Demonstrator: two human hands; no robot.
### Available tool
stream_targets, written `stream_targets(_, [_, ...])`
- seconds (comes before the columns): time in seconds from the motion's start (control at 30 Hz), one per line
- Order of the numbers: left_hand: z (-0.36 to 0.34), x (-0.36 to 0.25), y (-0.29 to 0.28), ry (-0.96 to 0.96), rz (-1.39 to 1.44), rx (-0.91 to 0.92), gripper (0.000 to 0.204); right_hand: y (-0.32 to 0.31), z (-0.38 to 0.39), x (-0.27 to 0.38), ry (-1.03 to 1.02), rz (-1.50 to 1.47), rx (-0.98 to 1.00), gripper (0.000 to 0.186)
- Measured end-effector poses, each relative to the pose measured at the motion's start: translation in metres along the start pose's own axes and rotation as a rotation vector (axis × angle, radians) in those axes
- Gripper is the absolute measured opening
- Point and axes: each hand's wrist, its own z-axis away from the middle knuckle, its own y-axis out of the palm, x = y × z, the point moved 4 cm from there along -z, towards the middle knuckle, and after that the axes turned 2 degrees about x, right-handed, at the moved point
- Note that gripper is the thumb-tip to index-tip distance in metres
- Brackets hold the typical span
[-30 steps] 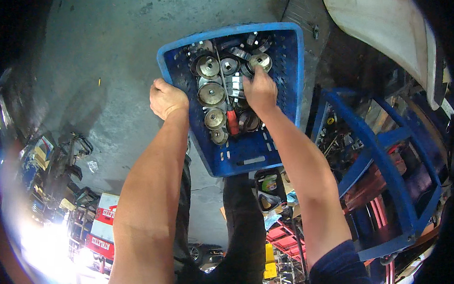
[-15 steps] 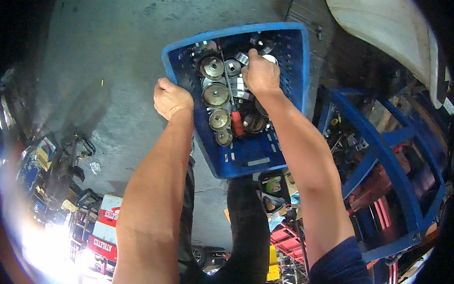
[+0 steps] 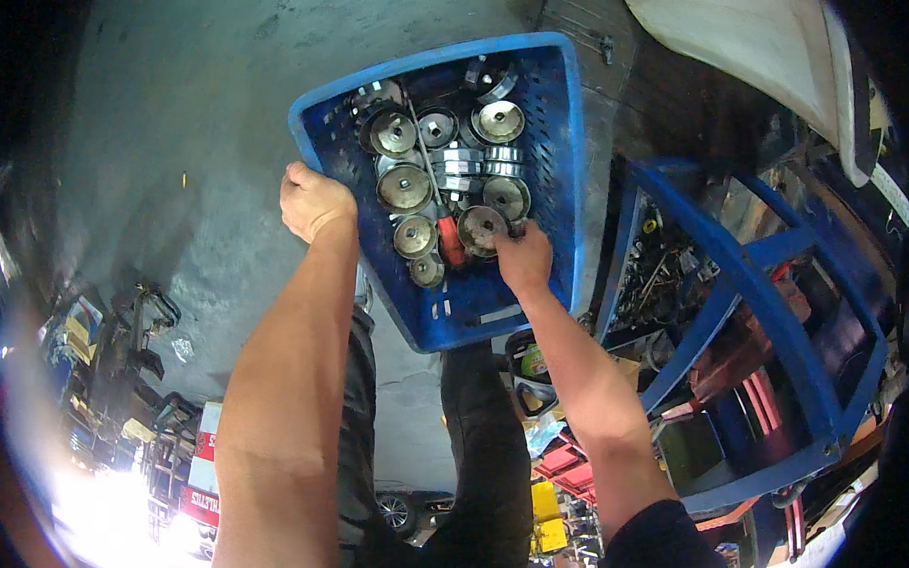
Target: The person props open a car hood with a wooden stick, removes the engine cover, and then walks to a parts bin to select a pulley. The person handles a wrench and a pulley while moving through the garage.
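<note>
Grey floor (image 3: 201,85) fills the left side of this crowded workshop, with dark equipment (image 3: 137,333) piled at the far left; on the right we see a blue metal frame (image 3: 741,259) and, above it, a pale curved panel (image 3: 772,65).

Two bare hands work at one blue crate (image 3: 443,331) at centre. Our left hand (image 3: 318,205) is curled at its left rim, fingertips hidden, so we cannot tell whether it grips. Inside, we count eight round metal cups (image 3: 404,188) facing us: four left of one red-handled tool (image 3: 450,241), four right; others overlap too much to count. Our right hand (image 3: 525,259), fingers bent, touches the nearest right-hand cup; whether it pinches is unclear.

Half a second ago, that hand covered the upper-right cup, now exposed.
</note>
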Motion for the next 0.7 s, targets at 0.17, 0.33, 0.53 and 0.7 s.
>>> stream_targets(0.17, [0.000,0.001,0.000,-0.010,0.003,0.013,0.059,0.027,0.012,-0.079,0.290,-0.268,-0.169,0.023])
stream_targets(0.33, [0.000,0.001,0.000,0.010,0.018,0.014,0.059,0.049,0.027,-0.142,0.624,-0.481,-0.047,0.018])
stream_targets(0.53, [0.002,-0.001,0.000,-0.029,0.074,0.016,0.059,0.042,0.040,-0.097,0.318,-0.284,-0.290,0.019])
stream_targets(0.7, [0.002,0.000,-0.001,-0.007,0.027,-0.024,0.059,0.063,0.004,0.011,-0.131,-0.104,-0.021,0.034])
